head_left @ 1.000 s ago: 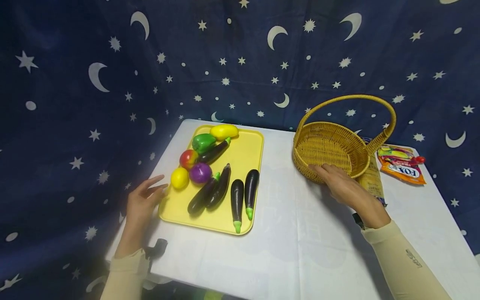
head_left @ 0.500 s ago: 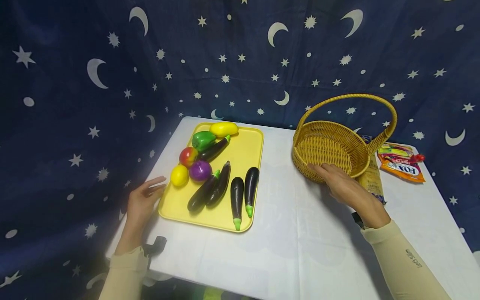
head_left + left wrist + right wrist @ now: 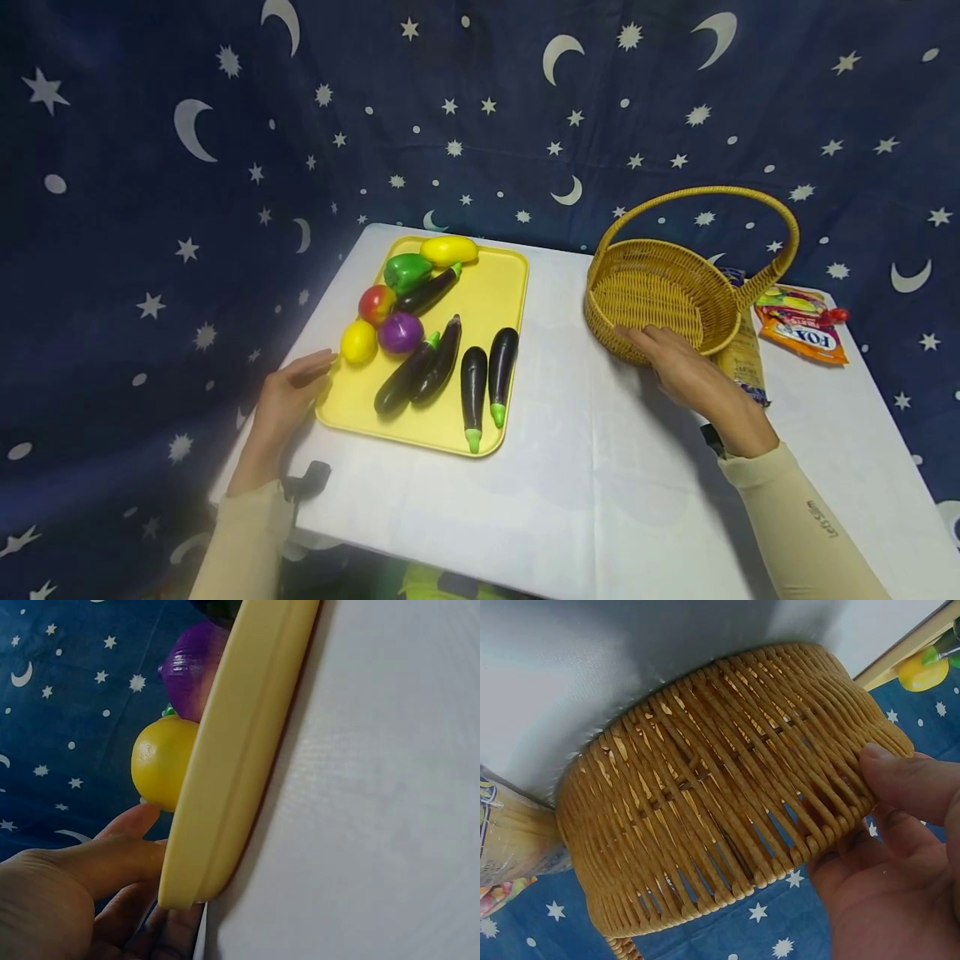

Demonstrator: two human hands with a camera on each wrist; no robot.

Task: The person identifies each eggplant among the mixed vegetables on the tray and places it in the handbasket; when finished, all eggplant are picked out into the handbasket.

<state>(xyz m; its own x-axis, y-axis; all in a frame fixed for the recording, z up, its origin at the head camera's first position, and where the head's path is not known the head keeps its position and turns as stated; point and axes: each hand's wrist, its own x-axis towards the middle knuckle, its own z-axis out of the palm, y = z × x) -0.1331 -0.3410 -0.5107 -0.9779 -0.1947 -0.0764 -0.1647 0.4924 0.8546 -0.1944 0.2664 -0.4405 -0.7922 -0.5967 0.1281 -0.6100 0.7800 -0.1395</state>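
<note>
My left hand (image 3: 288, 396) rests at the left edge of a yellow tray (image 3: 487, 287), its fingers fairly straight near the rim. In the left wrist view, the thumb reaches the tray's rim, just below the lemon (image 3: 161, 761), and the tray wall hides part of the hand. My right hand (image 3: 690, 375) grips the near rim of a wicker basket (image 3: 645, 300). The right wrist view shows its thumb (image 3: 904, 776) against the outer weave and the other fingers over the rim. Inside, the basket shows only its woven floor.
The tray bears several eggplants (image 3: 427, 292), a purple round fruit (image 3: 401, 333), a red-yellow fruit (image 3: 377, 305), a green pepper (image 3: 407, 272) and a yellow mango-like fruit (image 3: 448, 250). Right of the basket lie a tan packet (image 3: 742, 358) and an orange snack bag (image 3: 806, 337).
The head view has tilted slightly downward. My left fingertips have edged a little right along the tray's edge and drawn closer together. The right hand stays on the basket rim.
</note>
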